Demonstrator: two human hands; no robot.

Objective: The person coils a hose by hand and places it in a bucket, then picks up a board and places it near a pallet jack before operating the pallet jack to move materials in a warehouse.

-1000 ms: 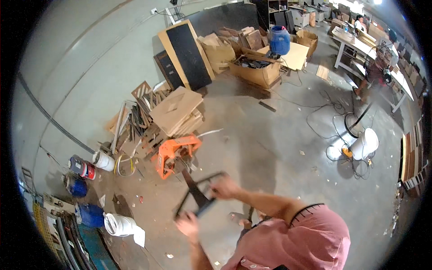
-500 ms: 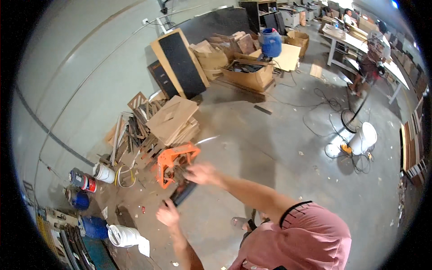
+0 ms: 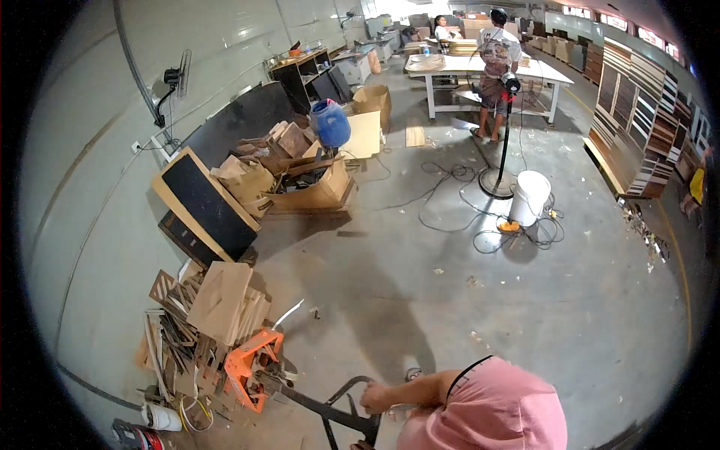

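An orange pallet jack point(image 3: 251, 366) stands at the lower left, beside a stack of boards. Its black loop handle point(image 3: 324, 409) slants from the jack toward me. My right hand point(image 3: 376, 397) is closed round the far side of the loop, with the arm stretched out from a pink sleeve. At the lower edge only a bit of my left hand point(image 3: 361, 445) shows, closed on the near end of the handle. The rest of that hand and its forearm are out of the picture.
Wood offcuts and stacked boards point(image 3: 221, 304) lean by the left wall. Beyond are a scrap carton point(image 3: 319, 191) and blue drum point(image 3: 331, 124). A pedestal fan point(image 3: 504, 135), white bucket point(image 3: 530, 196) and loose cables point(image 3: 450, 202) stand ahead. Two people are at a white table point(image 3: 457, 71).
The view has swung up and to the right. The handle, seen steeply before, now reaches lower toward me, with my hands on it. My left hand has dropped almost out of view.
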